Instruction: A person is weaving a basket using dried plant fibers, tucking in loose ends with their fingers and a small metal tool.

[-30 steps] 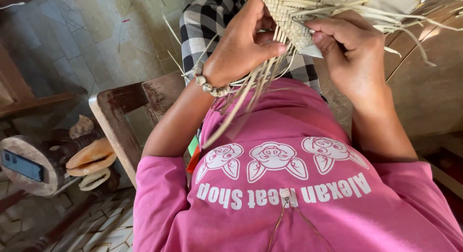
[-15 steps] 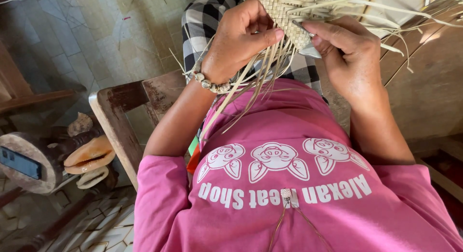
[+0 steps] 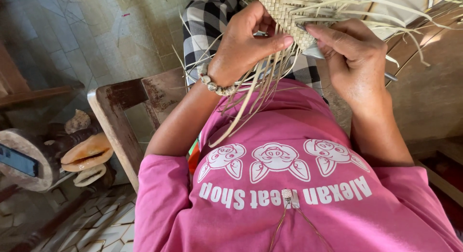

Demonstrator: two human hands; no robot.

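Woven palm-leaf mat point(image 3: 284, 13), pale straw colour, seen at top centre of frame, partly cut off by upper edge; loose unwoven strips point(image 3: 251, 95) hung from its lower edge down over pink shirt point(image 3: 289, 184), w/ more strips fanned toward upper right. Left hand point(image 3: 243, 44), just left of centre in upper half, clenched on mat's lower-left edge: thumb pressed flat across weave, fingers curled behind, several strips trailing beneath palm. Beaded bracelet point(image 3: 217, 87) worn at left wrist. Right hand point(image 3: 354, 64), upper right of centre, set against mat's right edge w/ forefinger laid along weave & thumb tip just beside left thumb; fingers bent round edge, grip closed on mat, though underside contact hidden. Black-and-white checked cloth point(image 3: 207, 25) visible behind mat at top centre. Wooden chair frame point(image 3: 120, 117), worn, at mid-left. Round log slice point(image 3: 21, 160) & tan sandals point(image 3: 87, 158) at lower left, on tiled floor point(image 3: 82, 35).
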